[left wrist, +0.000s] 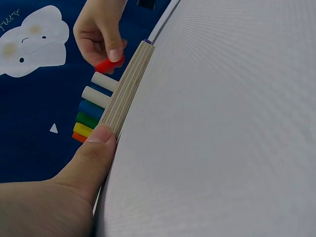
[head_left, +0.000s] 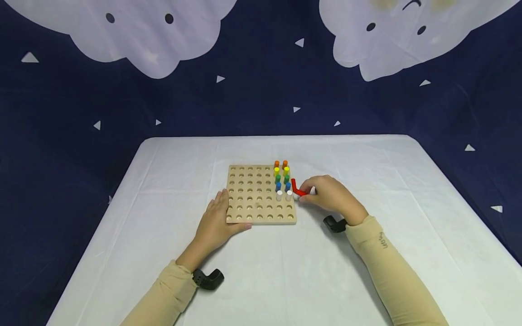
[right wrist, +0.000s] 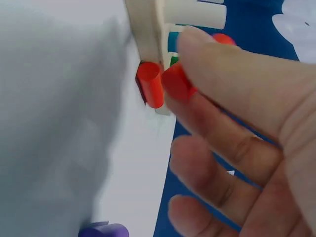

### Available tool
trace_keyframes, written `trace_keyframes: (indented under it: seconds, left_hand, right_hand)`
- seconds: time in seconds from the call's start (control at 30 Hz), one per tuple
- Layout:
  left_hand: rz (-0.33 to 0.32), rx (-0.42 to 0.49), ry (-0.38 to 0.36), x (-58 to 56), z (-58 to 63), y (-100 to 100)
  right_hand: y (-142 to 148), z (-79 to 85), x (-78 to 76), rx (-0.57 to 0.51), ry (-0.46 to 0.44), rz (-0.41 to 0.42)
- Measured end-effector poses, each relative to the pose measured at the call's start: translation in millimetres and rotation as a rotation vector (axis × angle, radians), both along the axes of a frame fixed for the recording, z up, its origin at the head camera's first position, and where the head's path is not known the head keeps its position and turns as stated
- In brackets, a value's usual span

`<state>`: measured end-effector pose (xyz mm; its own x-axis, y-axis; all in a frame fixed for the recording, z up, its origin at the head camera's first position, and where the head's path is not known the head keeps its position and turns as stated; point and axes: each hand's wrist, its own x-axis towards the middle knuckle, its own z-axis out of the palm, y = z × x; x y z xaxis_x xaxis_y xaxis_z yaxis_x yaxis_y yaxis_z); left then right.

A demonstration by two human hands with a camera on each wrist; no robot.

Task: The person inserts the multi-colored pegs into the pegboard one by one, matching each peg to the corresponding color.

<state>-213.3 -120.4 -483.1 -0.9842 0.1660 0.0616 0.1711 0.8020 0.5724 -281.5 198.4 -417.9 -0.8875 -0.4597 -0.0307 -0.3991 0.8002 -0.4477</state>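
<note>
A wooden pegboard (head_left: pixel 248 194) lies on the table, with orange, yellow, green, blue and white pegs (head_left: pixel 279 195) standing in two columns at its right side. My left hand (head_left: pixel 217 217) rests against the board's left edge, fingers extended, its thumb (left wrist: pixel 101 136) along the front edge. Just right of the board, my right hand (head_left: pixel 328 194) pinches a red peg (right wrist: pixel 177 83) between thumb and index finger. Another red peg (right wrist: pixel 151 85) lies on the table close by the board's right edge.
A purple peg (right wrist: pixel 104 230) lies on the white-covered table (head_left: pixel 253 280), near the right hand. Several rows of bare holes fill the board's left and front parts. Behind the table hangs a dark blue cloth (head_left: pixel 261 90) with clouds and triangles.
</note>
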Motion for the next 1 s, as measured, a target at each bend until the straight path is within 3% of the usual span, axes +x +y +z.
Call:
trace_keyframes:
  seconds: [0.37,0.63,1.0]
  left_hand:
    - [-0.001,0.002,0.0,0.3,0.9,0]
    - [0.001,0.002,-0.008,0.3,1.1,0]
    - [0.003,0.005,-0.008,1.4,1.5,0]
  right_hand:
    - [-1,0.1,-3.5,-0.267,-0.093,-0.086]
    - [-5,-2.3,-2.4,-0.329,-0.11,-0.107]
    - [-14,-2.3,4.2,-0.381,-0.082,-0.053]
